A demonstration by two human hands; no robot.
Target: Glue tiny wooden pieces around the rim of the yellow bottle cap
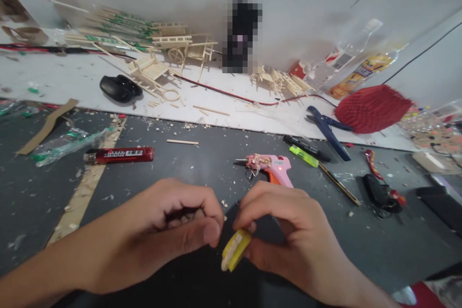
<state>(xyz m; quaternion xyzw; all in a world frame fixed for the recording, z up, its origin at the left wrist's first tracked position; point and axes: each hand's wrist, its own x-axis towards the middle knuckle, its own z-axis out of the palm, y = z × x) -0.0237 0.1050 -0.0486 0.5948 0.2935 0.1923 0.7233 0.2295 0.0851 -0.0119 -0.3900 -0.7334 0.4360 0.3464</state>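
My right hand (pixel 285 224) pinches a small yellow piece (pixel 236 250) with a pale, rough strip along its edge; its exact kind is unclear. My left hand (pixel 184 224) is closed just to the left of it, thumb pressed against the curled forefinger. Whatever those left fingers may hold is hidden. The two hands are close together but apart, above the front of the dark table. Just beyond my right hand lies a pink glue gun (pixel 272 167) with an orange trigger and crumbs stuck near its nozzle.
A red lighter (pixel 121 155) and a short wooden stick (pixel 182 142) lie beyond my left hand. Blue cutters (pixel 328 130), a black marker (pixel 306 148) and a car key (pixel 380 195) are on the right. Small stick-built models (pixel 153 67) stand at the back beside a black mouse-like case (pixel 120 88).
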